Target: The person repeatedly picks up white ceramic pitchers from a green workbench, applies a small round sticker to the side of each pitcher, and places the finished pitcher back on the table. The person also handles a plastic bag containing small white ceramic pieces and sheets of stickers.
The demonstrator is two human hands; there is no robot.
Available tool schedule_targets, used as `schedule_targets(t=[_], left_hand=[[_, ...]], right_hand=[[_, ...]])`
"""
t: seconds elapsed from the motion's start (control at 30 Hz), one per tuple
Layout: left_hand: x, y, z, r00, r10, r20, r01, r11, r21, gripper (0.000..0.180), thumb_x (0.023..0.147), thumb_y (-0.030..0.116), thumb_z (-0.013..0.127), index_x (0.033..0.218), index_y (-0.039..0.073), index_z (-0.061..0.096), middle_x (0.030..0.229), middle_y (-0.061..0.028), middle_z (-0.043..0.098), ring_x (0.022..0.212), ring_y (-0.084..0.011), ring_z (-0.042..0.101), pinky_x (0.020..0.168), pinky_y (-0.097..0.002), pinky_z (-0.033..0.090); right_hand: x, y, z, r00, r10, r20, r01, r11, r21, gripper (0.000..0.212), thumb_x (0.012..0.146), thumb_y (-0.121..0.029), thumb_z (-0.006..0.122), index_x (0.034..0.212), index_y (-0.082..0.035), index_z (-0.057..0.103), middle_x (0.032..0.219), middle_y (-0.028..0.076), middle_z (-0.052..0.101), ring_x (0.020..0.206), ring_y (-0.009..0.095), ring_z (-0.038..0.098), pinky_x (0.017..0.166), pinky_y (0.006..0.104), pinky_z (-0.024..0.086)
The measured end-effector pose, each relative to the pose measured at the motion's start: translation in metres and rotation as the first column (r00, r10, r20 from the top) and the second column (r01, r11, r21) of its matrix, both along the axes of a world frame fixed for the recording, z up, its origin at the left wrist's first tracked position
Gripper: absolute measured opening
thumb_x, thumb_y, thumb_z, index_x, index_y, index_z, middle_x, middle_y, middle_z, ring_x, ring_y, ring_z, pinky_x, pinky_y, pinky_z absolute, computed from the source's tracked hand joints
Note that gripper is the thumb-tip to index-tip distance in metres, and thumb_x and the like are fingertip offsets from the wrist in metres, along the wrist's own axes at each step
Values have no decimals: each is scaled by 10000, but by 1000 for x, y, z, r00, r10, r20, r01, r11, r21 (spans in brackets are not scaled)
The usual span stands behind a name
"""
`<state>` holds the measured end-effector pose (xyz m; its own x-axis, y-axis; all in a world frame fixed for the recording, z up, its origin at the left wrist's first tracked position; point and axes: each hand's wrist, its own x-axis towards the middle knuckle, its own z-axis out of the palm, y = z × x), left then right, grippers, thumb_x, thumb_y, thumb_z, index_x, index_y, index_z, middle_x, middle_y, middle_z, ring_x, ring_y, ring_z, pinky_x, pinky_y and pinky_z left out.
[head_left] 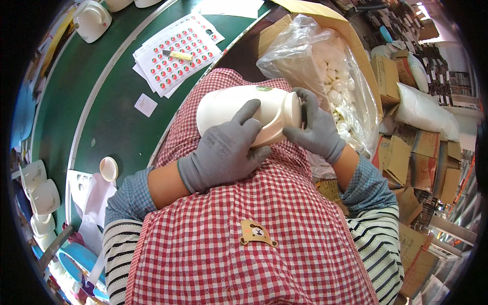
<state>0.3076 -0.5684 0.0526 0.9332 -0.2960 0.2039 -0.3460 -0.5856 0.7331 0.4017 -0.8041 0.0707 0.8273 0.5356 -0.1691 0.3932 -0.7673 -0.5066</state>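
Note:
A white jug [216, 108] with a side handle lies on its side above my lap, its base toward the left and its lid end [292, 110] toward the right. My left hand [221, 152], in a grey glove, is closed around the jug by its handle, with the index finger along the body. At the right end, my gloved right hand [317, 127] grips the jug's lid between thumb and fingers. A small green patch [264, 88] shows on the far side of the jug's body. Part of the handle is hidden behind my left fingers.
Sheets of round red-and-green stickers [175, 68] lie on the green bench [119, 122], with a small yellowish stick-shaped tool [178, 55] on top. A carton lined with clear plastic [284, 53] holds many small white parts [338, 94] at right. Another white jug [91, 21] stands far left.

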Motion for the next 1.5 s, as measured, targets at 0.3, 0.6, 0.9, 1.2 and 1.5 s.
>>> schedule_targets(t=[0.3,0.6,0.9,1.2,1.5], left_hand=[[2,10,2,983,-170,-63,164,982,-91,270,815,173,703,955,-8,559,1421,-278,437,817,-397,684,731,-465,552],[2,-13,0,988,-104,-111,104,995,-5,342,821,173,718,1020,-8,507,1432,-291,423,834,-451,664,756,-485,540],[-24,129,1,898,193,-396,-437,513,-739,401,925,121,632,1268,-66,539,1356,-149,536,1145,-201,576,952,-334,479],[-39,196,-103,325,943,-67,-729,205,-653,131,902,30,669,994,-48,620,1465,-62,281,1072,-112,529,846,-266,469],[-43,182,-114,302,930,-208,-672,53,-739,252,903,32,662,1123,-40,564,1396,-76,375,1043,-126,533,864,-268,462]], right_hand=[[17,-18,5,769,471,432,-543,838,52,884,759,-532,741,1413,-39,407,1310,250,513,1147,394,579,920,432,507],[-1,4,-21,964,-234,-125,254,951,176,644,855,-462,657,1320,-77,435,1038,210,645,950,328,656,858,399,512],[80,70,-2,993,-73,-98,122,630,767,439,979,-241,604,1349,-21,520,1003,97,624,938,167,607,844,287,512],[135,249,-109,887,370,276,-302,917,-259,547,928,-561,530,1320,-184,597,1265,91,613,1114,255,625,943,403,481],[155,315,-162,918,386,87,-265,763,-590,390,931,-375,586,1282,-207,562,1256,60,607,1132,258,627,938,475,485]])
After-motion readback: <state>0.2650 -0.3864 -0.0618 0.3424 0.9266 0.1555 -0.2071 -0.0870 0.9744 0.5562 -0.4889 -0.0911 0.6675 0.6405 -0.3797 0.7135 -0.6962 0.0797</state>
